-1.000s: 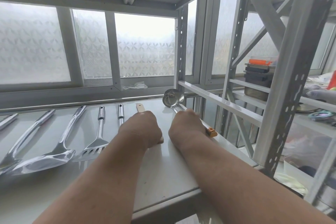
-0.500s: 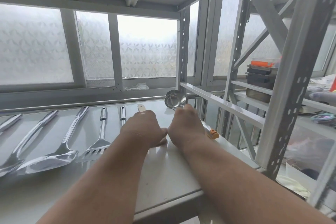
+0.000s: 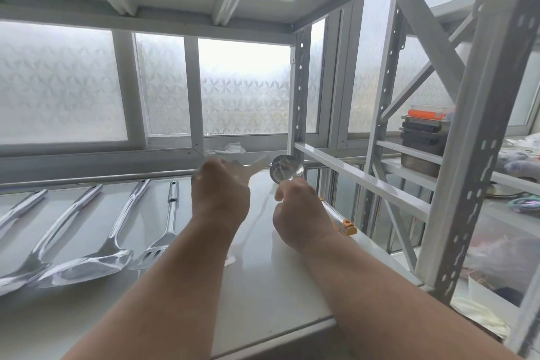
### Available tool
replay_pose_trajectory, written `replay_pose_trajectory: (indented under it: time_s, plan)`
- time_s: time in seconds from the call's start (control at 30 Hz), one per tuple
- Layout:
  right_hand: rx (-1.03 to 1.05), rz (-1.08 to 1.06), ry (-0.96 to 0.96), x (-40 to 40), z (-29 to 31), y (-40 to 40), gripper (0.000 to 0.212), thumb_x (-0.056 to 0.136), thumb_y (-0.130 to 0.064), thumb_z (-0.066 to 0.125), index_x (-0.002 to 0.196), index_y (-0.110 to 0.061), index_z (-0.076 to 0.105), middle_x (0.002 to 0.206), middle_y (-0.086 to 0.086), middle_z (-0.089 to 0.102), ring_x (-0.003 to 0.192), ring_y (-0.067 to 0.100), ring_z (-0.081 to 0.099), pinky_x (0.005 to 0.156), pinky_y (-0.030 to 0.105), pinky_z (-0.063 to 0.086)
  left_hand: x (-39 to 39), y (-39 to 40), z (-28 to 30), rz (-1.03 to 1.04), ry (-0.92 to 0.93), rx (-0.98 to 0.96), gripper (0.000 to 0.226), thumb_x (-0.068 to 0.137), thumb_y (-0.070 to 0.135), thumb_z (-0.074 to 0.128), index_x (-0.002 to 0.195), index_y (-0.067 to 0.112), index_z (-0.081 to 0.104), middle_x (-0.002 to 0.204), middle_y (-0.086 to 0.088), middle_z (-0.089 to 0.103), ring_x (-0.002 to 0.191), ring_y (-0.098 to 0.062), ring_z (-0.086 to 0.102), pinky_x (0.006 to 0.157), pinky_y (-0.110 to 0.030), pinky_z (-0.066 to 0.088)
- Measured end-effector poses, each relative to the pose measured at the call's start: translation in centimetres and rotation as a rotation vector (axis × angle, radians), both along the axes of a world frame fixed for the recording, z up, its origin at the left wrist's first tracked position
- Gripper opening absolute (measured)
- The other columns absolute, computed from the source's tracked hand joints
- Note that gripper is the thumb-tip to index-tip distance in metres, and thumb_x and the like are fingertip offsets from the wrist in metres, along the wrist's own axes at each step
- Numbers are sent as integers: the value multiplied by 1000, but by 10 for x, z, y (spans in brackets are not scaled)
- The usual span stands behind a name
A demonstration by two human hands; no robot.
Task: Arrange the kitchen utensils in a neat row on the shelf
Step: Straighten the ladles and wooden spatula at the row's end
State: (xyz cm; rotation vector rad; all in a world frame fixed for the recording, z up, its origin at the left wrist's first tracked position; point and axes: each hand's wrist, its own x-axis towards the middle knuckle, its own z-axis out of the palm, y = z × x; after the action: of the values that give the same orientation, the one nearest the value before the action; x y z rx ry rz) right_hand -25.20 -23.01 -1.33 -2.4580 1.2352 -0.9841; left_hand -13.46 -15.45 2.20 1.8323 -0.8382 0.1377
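Note:
Several steel utensils lie side by side on the white shelf (image 3: 277, 295): a slotted turner (image 3: 171, 225), a solid spatula (image 3: 108, 245) and a large spoon (image 3: 41, 245) further left. My left hand (image 3: 220, 196) is raised off the shelf, shut on a pale-handled utensil (image 3: 255, 165) whose end sticks out blurred to the upper right. My right hand (image 3: 298, 213) is shut on the handle of a steel ladle (image 3: 286, 172). The ladle's bowl points at the window and its orange handle tip shows behind my wrist.
A rear shelf post (image 3: 299, 90) and a side rail (image 3: 359, 181) bound the shelf on the right, with a thick front post (image 3: 473, 155) nearer me. Stacked containers (image 3: 423, 137) sit on the neighbouring rack. Crumpled plastic (image 3: 228, 147) lies on the window sill.
My left hand has risen off the shelf and moved toward the window, taking the pale-handled utensil up with it. My right hand stays on the ladle handle, shifted slightly forward.

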Motion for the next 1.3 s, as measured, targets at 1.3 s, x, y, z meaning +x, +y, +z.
replay_pose_trajectory:
  time_s: [1.3]
  plan:
    - [-123, -267, 627, 17, -22, -43, 20, 87, -3, 49, 94, -16, 63, 105, 10, 68, 104, 28, 66, 75, 32, 50, 1, -3, 5, 56, 125, -342, 19, 99, 9, 59, 118, 12, 58, 103, -2, 64, 93, -25, 57, 80, -30, 40]
